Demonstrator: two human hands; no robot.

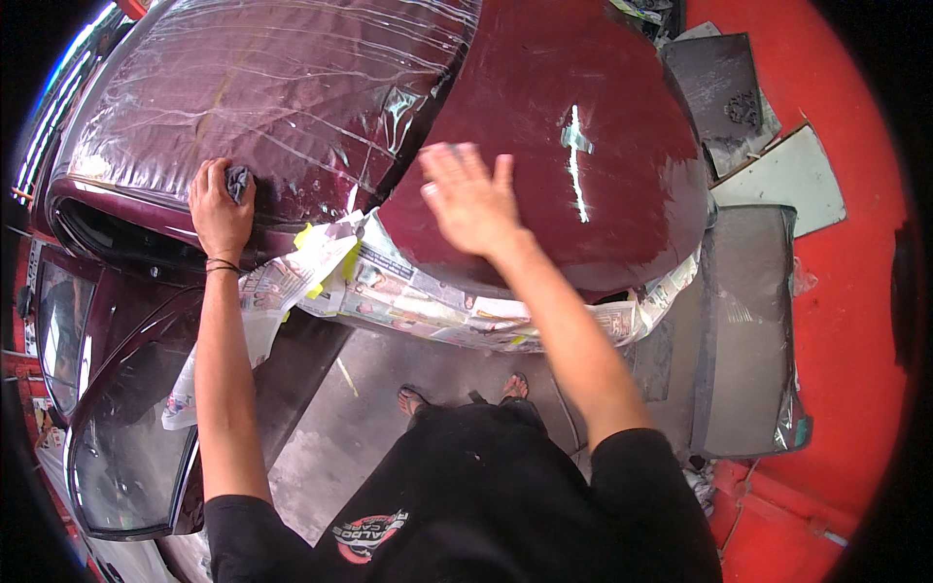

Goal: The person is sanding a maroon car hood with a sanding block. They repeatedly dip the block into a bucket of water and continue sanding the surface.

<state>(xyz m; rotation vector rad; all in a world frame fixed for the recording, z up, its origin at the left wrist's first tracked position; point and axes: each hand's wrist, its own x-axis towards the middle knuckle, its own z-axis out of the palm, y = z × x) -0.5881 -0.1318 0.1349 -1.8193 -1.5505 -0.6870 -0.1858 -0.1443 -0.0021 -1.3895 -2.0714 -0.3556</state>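
Observation:
My left hand is closed around a crumpled dark grey cloth. It rests on the clear plastic sheet that covers the left part of a maroon car. To the right, my right hand has its fingers stretched out and palm down, slightly blurred, over the left side of a smooth maroon body panel. What lies beneath that palm is hidden. A bright light reflection runs down the panel's middle.
Newspaper masking with yellow tape lines the car's near edge. An open maroon door stands at lower left. A dark glass pane and a pale board lie on the right, beside a red wall.

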